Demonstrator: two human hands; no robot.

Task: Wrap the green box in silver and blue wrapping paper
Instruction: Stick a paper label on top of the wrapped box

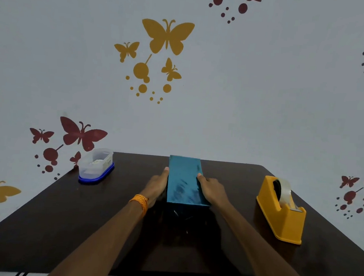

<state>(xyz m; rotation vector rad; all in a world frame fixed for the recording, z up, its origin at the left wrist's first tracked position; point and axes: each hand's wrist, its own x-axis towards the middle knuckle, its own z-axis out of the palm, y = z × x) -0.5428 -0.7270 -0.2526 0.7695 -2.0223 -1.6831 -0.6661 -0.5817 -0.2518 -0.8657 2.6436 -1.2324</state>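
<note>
A long box [184, 179] lies lengthwise at the middle of the dark table [51, 214], its top covered in shiny blue paper and its near end face dark. My left hand [156, 185], with an orange thread band at the wrist, lies along the box's left side, thumb at the top edge. My right hand [210, 189] lies along the right side, its thumb also on the top edge. Both hands hold the box between them. No green surface shows.
A yellow tape dispenser [281, 211] with a clear tape roll stands on the right of the table. A clear plastic container with a blue lid [96, 167] sits upside down at the far left corner. A wall with butterfly decals rises behind the table.
</note>
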